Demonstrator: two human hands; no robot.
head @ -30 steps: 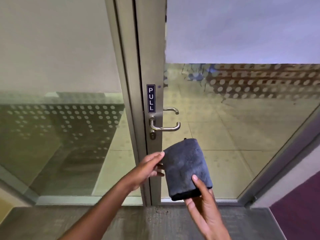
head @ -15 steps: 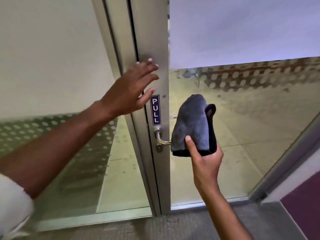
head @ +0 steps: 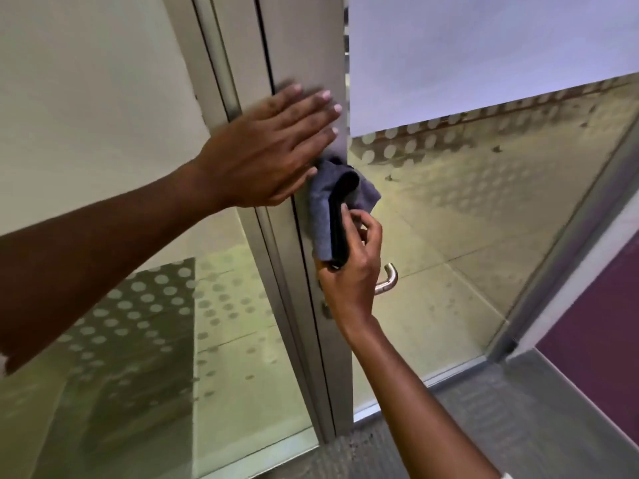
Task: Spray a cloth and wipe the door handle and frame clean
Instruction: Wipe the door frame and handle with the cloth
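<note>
My right hand (head: pixel 349 271) grips a folded grey cloth (head: pixel 323 216) and holds it against the metal door frame (head: pixel 301 46), just above the lever handle (head: pixel 389 280). Only the handle's far end shows past my right hand. My left hand (head: pixel 266 146) lies flat on the frame with fingers spread, right above the cloth and touching its top. The PULL sign is hidden behind the cloth and hands. No spray bottle is in view.
A glass door panel (head: pixel 484 202) with a frosted upper band and dot pattern stands to the right, a fixed glass panel (head: pixel 103 305) to the left. Grey carpet (head: pixel 484 426) runs along the threshold. A purple wall (head: pixel 594 323) is at the far right.
My right hand brought the cloth left from in front of the handle onto the frame. My left hand slid down the frame to meet the cloth. The view moved closer to the door.
</note>
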